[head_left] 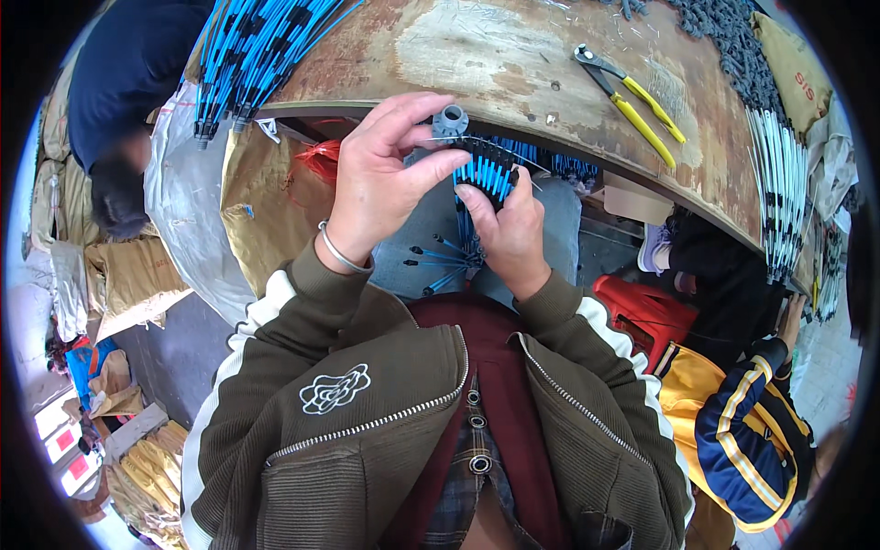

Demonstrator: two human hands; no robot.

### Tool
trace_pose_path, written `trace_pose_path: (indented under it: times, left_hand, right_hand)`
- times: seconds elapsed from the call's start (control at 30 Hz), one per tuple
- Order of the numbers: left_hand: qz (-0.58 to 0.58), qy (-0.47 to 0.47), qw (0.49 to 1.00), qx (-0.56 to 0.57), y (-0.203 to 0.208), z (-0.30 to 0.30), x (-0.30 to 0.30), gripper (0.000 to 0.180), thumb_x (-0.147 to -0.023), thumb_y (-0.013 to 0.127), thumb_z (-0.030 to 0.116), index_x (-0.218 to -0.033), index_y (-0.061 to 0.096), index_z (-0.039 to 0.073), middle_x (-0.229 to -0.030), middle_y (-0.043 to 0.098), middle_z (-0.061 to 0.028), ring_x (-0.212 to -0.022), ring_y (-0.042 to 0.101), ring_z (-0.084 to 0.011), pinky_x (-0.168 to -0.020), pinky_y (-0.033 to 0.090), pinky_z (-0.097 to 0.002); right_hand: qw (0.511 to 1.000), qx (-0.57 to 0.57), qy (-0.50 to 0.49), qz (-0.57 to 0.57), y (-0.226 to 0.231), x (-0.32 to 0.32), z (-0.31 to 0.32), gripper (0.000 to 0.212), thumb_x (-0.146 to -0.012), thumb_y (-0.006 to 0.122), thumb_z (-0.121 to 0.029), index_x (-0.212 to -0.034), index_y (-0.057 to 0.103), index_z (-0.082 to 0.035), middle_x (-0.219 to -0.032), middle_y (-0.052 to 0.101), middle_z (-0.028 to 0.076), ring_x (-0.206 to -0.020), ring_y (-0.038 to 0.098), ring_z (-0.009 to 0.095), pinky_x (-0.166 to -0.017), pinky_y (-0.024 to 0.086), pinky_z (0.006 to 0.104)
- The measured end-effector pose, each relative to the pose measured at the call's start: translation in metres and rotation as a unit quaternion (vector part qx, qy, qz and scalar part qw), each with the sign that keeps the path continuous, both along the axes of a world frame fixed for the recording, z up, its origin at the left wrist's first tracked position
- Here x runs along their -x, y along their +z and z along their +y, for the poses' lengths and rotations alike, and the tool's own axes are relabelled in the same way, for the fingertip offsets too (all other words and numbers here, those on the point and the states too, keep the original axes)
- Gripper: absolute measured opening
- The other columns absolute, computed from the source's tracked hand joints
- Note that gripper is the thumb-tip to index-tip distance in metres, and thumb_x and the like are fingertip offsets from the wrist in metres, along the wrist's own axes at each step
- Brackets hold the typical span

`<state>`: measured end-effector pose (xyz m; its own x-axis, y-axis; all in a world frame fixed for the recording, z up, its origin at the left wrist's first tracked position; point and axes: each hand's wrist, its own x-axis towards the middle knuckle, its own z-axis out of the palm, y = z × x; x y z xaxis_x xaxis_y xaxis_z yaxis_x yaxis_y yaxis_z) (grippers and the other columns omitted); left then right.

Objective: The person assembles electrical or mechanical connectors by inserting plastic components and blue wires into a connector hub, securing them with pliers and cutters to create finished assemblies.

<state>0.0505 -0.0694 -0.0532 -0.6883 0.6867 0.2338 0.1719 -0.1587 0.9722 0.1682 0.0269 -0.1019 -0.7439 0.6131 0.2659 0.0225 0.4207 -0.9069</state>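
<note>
My left hand (380, 170) pinches a grey round plastic fitting (450, 122) with a hole through its middle, between thumb and fingers. Beside it, my right hand (513, 229) is wrapped round a bundle of thin blue rods (486, 170) with black fittings, its thumb pressed against them. A thin pale wire (500, 145) crosses the top of the bundle near both hands. Below, several blue rods with black tips (445, 261) fan out over my lap. My right fingers are partly hidden behind the bundle.
Ahead is a worn wooden table (458, 50) bearing yellow-handled pliers (620, 92). Blue rods (266, 55) overhang its left edge, white rods (779, 192) its right. Small grey parts (724, 37) lie at the back right. Co-workers (752, 440) sit nearby; sacks (266, 197) stand left.
</note>
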Motion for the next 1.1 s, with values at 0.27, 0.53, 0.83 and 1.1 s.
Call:
trace_pose_path:
  times: [0.27,0.53,0.83,1.1]
  left_hand:
    - [0.134,0.054,0.989,0.039,-0.001,0.0,-0.002,0.042,-0.073,0.066,-0.009,-0.112,0.056,0.0,-0.101,0.053,-0.0035,-0.08,0.055,-0.007,-0.067,0.044,-0.0183]
    - [-0.093,-0.012,0.994,-0.057,0.002,-0.001,-0.002,0.038,-0.071,0.069,-0.003,-0.108,0.057,0.0,-0.098,0.06,-0.0052,-0.084,0.058,-0.0084,-0.071,0.048,-0.0201]
    - [-0.058,-0.067,0.995,0.048,0.006,-0.01,0.014,0.04,-0.072,0.069,-0.004,-0.11,0.055,-0.001,-0.092,0.062,-0.0037,-0.082,0.059,-0.0083,-0.074,0.048,-0.0207]
    - [-0.065,-0.014,0.998,0.003,0.005,-0.009,0.004,0.037,-0.074,0.066,-0.005,-0.11,0.057,-0.001,-0.087,0.06,-0.0012,-0.074,0.054,-0.0048,-0.066,0.045,-0.0174]
  right_hand:
    - [1.0,-0.001,-0.005,-0.003,-0.004,0.0,-0.001,0.031,-0.081,0.066,-0.019,-0.099,0.05,0.0,-0.08,0.064,0.014,-0.069,0.064,0.026,-0.061,0.049,0.0318]
    - [0.998,-0.035,0.061,0.0,0.003,0.0,0.011,0.03,-0.084,0.061,-0.022,-0.099,0.049,0.001,-0.078,0.063,0.014,-0.068,0.064,0.028,-0.06,0.048,0.0336]
    - [0.994,-0.06,0.088,-0.039,0.004,0.004,0.012,0.03,-0.086,0.058,-0.022,-0.097,0.048,0.003,-0.076,0.062,0.017,-0.068,0.062,0.033,-0.06,0.047,0.0361]
    - [0.995,-0.017,0.097,-0.018,0.004,0.007,0.016,0.034,-0.086,0.056,-0.027,-0.097,0.047,0.004,-0.071,0.058,0.023,-0.07,0.058,0.041,-0.059,0.046,0.0425]
